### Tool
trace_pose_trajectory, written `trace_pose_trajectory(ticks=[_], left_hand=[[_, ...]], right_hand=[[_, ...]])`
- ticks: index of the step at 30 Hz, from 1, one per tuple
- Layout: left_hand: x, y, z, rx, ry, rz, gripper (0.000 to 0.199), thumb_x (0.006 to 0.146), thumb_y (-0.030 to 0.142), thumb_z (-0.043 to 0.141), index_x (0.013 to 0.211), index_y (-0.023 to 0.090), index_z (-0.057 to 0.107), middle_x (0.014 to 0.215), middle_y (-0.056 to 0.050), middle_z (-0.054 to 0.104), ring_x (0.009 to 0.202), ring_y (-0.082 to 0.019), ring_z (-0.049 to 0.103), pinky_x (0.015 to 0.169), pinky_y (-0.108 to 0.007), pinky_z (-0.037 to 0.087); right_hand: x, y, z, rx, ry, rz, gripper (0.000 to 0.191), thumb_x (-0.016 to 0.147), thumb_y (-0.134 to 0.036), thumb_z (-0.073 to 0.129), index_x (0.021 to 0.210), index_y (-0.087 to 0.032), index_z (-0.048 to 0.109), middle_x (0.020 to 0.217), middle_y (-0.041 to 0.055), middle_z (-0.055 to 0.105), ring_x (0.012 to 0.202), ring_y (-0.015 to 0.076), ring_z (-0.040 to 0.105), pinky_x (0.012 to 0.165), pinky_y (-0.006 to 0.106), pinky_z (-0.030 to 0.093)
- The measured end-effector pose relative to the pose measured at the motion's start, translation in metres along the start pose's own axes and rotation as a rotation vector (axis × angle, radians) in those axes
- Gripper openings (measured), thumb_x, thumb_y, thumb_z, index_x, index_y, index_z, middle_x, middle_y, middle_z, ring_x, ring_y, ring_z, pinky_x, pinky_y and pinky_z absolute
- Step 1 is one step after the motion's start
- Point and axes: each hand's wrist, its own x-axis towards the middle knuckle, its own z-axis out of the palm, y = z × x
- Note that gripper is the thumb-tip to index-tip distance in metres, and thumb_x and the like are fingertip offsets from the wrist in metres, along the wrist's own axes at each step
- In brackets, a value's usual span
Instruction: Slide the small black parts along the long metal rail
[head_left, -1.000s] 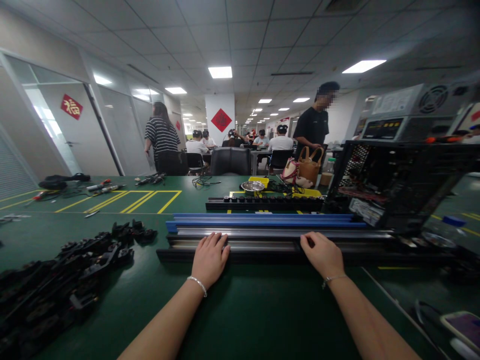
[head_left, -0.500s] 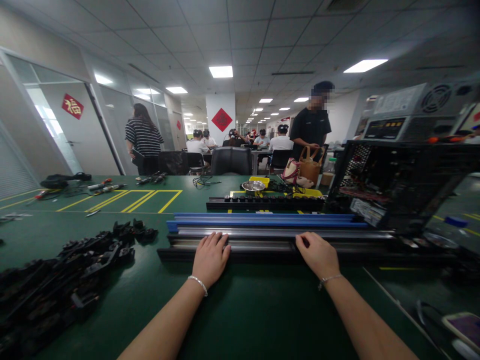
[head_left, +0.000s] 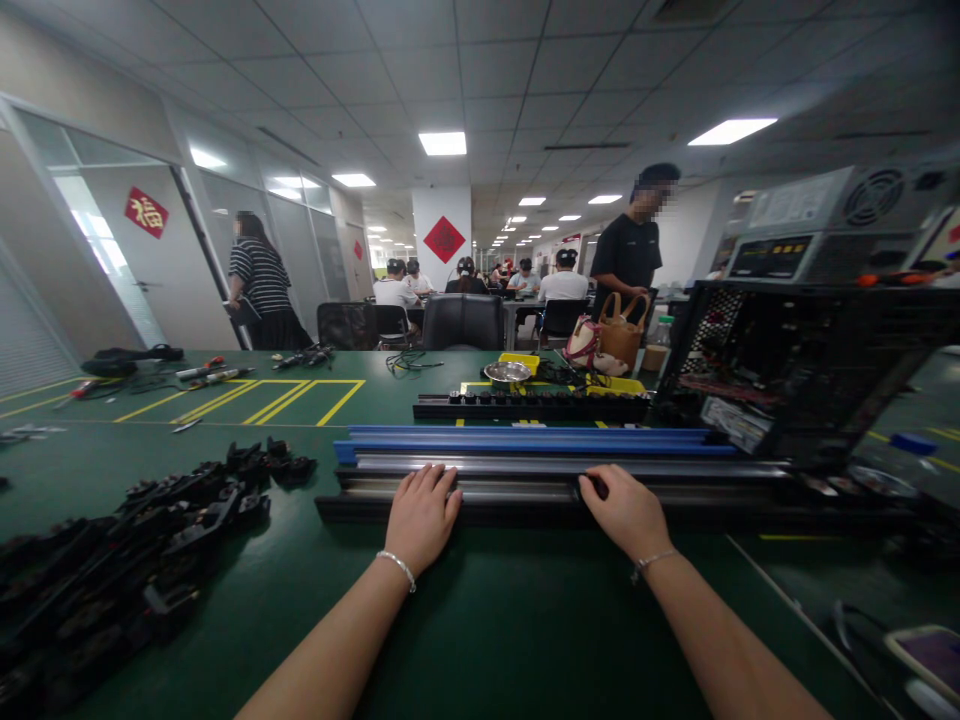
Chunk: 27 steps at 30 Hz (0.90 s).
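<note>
My left hand (head_left: pixel 421 515) lies palm down on the nearest long black rail (head_left: pixel 517 513), its fingers stretched across the top. Farther right along the same rail, my right hand (head_left: pixel 627 512) has thumb and finger curled round a small black piece (head_left: pixel 580 487), mostly hidden by the fingers. A bright metal strip runs lengthwise in the rail between my hands. Just behind it lie a silver-topped rail (head_left: pixel 525 466) and a blue rail (head_left: pixel 525 437), parallel to it.
A pile of black plastic parts (head_left: pixel 150 550) spreads at left. An open computer case (head_left: pixel 795 350) stands at right. Behind the rails sit a black strip of small parts (head_left: pixel 525 406), a metal bowl (head_left: pixel 508 372) and a brown bag (head_left: pixel 621 335). A phone (head_left: pixel 930 655) lies front right.
My right hand has slid a little left along the rail with the small black piece. My left hand stays put. In the background, a person in a striped top has moved left.
</note>
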Motion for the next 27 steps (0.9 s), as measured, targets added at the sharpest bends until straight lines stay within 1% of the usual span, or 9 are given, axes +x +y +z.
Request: trace_pose_trajectory(ticks=[6,13,22,27], left_hand=[[0.0,0.0,0.0,0.004,0.007,0.003,0.038,0.09,0.037,0.036,0.12,0.023,0.054,0.122,-0.006,0.057,0.119,-0.023,0.046,0.099,-0.041,0.035],[0.0,0.001,-0.001,-0.001,-0.013,-0.005,0.039,0.091,0.037,0.034,0.121,0.022,0.053,0.124,-0.006,0.057,0.12,-0.023,0.045,0.1,-0.041,0.034],[0.0,0.0,0.0,-0.011,-0.008,0.003,0.039,0.091,0.038,0.034,0.121,0.022,0.053,0.124,-0.006,0.056,0.121,-0.023,0.044,0.101,-0.042,0.034],[0.0,0.0,-0.002,-0.016,-0.002,0.005,0.039,0.09,0.038,0.034,0.12,0.023,0.053,0.124,-0.006,0.057,0.12,-0.023,0.045,0.1,-0.042,0.035]], right_hand=[[0.0,-0.002,0.002,0.02,0.0,-0.012,0.027,0.083,-0.037,0.041,0.087,-0.021,0.063,0.082,0.0022,0.062,0.074,0.0172,0.058,0.067,0.029,0.042],[-0.002,-0.009,0.0,0.051,-0.021,-0.05,0.027,0.081,-0.036,0.042,0.089,-0.02,0.063,0.082,0.0021,0.062,0.074,0.016,0.058,0.066,0.028,0.042],[-0.003,-0.017,-0.003,0.067,-0.08,-0.065,0.031,0.08,-0.035,0.043,0.099,-0.019,0.062,0.092,0.0045,0.062,0.081,0.0171,0.058,0.071,0.028,0.043],[-0.003,-0.019,-0.003,0.084,-0.103,-0.079,0.032,0.081,-0.034,0.043,0.101,-0.018,0.062,0.095,0.0052,0.062,0.083,0.0173,0.058,0.073,0.028,0.044]])
